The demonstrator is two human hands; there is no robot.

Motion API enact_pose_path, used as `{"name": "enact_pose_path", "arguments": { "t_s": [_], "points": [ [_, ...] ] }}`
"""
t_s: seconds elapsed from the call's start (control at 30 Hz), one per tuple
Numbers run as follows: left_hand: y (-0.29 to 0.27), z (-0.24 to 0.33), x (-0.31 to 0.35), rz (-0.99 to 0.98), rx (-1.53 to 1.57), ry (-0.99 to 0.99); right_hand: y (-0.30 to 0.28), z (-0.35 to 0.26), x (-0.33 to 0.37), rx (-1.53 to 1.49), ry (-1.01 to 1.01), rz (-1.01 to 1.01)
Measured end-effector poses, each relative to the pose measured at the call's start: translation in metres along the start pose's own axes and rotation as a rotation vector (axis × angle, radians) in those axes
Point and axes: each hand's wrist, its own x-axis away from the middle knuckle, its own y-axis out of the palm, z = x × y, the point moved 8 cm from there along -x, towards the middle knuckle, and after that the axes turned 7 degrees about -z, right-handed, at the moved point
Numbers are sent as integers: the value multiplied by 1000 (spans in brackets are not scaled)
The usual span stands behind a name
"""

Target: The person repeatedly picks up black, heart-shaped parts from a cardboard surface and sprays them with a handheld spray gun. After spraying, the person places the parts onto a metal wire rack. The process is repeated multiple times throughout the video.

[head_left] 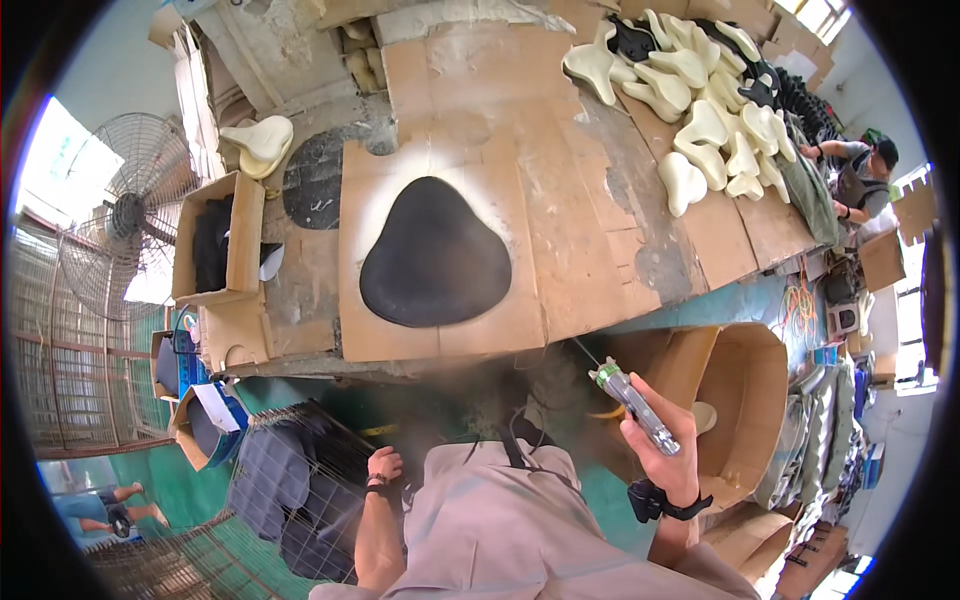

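Note:
My right hand (665,445) is wrapped round a silver spray gun (640,411) with a green ring near its nozzle end, held to the right of my body by the table's front edge. A black bicycle saddle cover (435,260), shaped like a rounded triangle, lies on a cardboard sheet (370,335) on the table, its narrow end pointing away from me. Pale residue rings the cover's far edges. At my left side hangs my left hand (385,465), its fingers curled in with nothing visible in them, close to a wire mesh basket (320,465) of dark cloth-like pieces.
Cream foam saddle pads (700,130) are heaped at the table's far right; more pads (258,142) sit far left. A cardboard box (250,235) of black pieces stands near a large fan (125,215). A big carton (745,410) stands right. A person (865,180) works beyond the heap.

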Motion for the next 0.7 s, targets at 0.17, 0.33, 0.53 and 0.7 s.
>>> {"name": "enact_pose_path", "arguments": {
  "t_s": [0.17, 0.33, 0.53, 0.7],
  "points": [
    [-12, -20, -4, -25, 313, 5, 19, -20, -30, 13, -107, -18],
    [-21, -39, 1, 63, 240, -19, 45, -42, -37, 44, -225, -189],
    [-29, -71, -15, 8, 177, -79, 60, -46, -29, 20, -199, -322],
    [-25, -66, -13, 7, 201, -28, 68, -51, -26, 52, -181, -330]
  ]
}}
